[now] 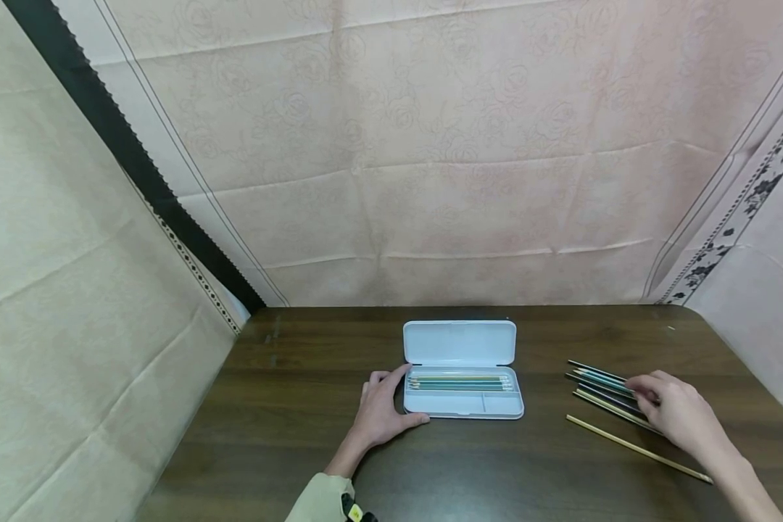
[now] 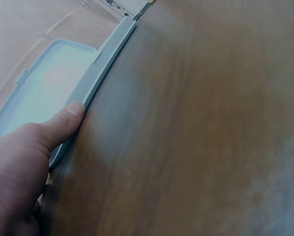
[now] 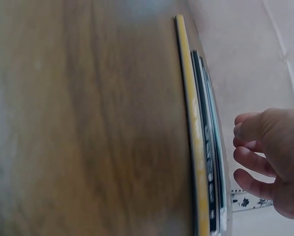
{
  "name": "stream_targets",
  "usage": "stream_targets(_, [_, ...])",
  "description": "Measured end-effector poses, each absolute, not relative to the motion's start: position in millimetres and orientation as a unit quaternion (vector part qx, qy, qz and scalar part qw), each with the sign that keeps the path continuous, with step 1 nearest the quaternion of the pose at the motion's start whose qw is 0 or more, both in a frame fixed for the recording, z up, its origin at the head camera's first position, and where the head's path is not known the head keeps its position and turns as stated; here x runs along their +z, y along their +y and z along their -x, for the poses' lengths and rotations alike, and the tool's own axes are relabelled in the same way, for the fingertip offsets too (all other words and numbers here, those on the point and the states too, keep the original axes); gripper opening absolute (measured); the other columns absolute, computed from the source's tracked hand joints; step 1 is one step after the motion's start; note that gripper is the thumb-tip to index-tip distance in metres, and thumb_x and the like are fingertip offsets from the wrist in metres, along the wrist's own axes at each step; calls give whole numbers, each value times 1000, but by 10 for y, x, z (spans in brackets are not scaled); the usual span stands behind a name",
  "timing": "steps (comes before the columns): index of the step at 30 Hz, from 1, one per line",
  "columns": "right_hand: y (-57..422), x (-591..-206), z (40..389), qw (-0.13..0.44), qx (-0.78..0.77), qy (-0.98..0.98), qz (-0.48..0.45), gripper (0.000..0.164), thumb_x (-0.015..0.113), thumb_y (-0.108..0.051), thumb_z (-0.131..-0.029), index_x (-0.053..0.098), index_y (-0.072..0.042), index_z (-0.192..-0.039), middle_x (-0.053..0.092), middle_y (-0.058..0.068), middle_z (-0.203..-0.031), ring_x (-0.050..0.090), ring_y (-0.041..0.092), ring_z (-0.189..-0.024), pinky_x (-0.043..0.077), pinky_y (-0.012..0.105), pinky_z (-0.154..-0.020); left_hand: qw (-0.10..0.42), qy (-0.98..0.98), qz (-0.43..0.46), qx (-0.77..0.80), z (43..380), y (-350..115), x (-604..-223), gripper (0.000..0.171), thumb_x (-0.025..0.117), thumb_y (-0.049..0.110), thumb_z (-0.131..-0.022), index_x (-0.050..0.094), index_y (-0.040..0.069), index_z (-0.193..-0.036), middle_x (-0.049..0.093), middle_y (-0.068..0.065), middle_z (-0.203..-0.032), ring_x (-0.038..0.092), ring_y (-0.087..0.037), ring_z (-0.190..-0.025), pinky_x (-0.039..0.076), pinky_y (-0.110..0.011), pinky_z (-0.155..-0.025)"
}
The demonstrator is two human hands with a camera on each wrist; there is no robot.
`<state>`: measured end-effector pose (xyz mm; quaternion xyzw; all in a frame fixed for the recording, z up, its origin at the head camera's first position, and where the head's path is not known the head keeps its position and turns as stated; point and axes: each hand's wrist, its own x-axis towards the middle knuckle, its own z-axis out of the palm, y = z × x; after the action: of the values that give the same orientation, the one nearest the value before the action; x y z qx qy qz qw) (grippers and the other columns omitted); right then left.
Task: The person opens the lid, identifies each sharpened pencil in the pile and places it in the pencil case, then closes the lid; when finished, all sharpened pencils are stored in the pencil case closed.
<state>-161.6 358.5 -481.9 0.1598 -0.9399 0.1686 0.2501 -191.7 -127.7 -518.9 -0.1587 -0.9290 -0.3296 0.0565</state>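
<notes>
An open pale blue pencil case [image 1: 464, 406] lies on the brown table with its lid [image 1: 460, 342] tipped back. Several pencils [image 1: 457, 383] lie side by side in its upper compartment. My left hand [image 1: 381, 412] grips the case's left end, thumb [image 2: 68, 120] along the front wall and fingers toward the back corner. To the right, my right hand [image 1: 678, 409] hovers at a group of loose pencils [image 1: 603, 388], dark, light blue and yellowish. In the right wrist view its fingers [image 3: 255, 160] are loosely bent beside the pencils, with nothing seen between them.
One yellowish pencil [image 1: 639, 449] lies apart, nearer the front than the group. The wooden table [image 1: 287, 435] ends at a pale patterned cloth [image 1: 463, 181] hanging behind it. More cloth [image 1: 85, 326] hangs along the left side.
</notes>
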Motion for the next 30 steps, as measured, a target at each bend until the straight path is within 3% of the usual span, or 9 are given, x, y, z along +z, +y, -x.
stream_targets(4, [3671, -4849, 1602, 250, 162, -942, -155, 27, 80, 9, -70, 75, -10, -88, 58, -5, -77, 47, 6, -62, 39, 34, -50, 58, -929, 158, -330, 1917, -1281, -5188, 96, 82, 61, -73, 45, 19, -151, 52, -10, -131, 43, -30, -115, 37, -49, -90])
stream_targets(11, [3784, -4852, 1587, 228, 158, -950, -144, 27, 80, 7, -71, 74, -8, -93, 64, 9, -86, 61, 36, -72, 44, 50, -53, 56, -929, 159, -329, 1911, -1275, -5181, 95, 82, 59, -74, 45, 19, -151, 53, -9, -131, 42, -28, -115, 36, -48, -90])
stream_targets(14, [3813, -4850, 1582, 220, 158, -952, -141, 26, 79, 6, -72, 74, -8, -94, 64, 12, -89, 61, 41, -76, 44, 55, -54, 55, -929, 159, -329, 1912, -1271, -5172, 94, 82, 59, -74, 45, 19, -151, 53, -8, -131, 42, -28, -116, 36, -48, -91])
stream_targets(30, [3917, -4835, 1581, 184, 144, -965, -122, 21, 78, 3, -77, 74, -8, -94, 65, 13, -92, 63, 45, -82, 45, 59, -58, 53, -929, 159, -331, 1914, -1274, -5170, 94, 83, 58, -74, 45, 19, -151, 54, -8, -134, 43, -30, -118, 37, -50, -91])
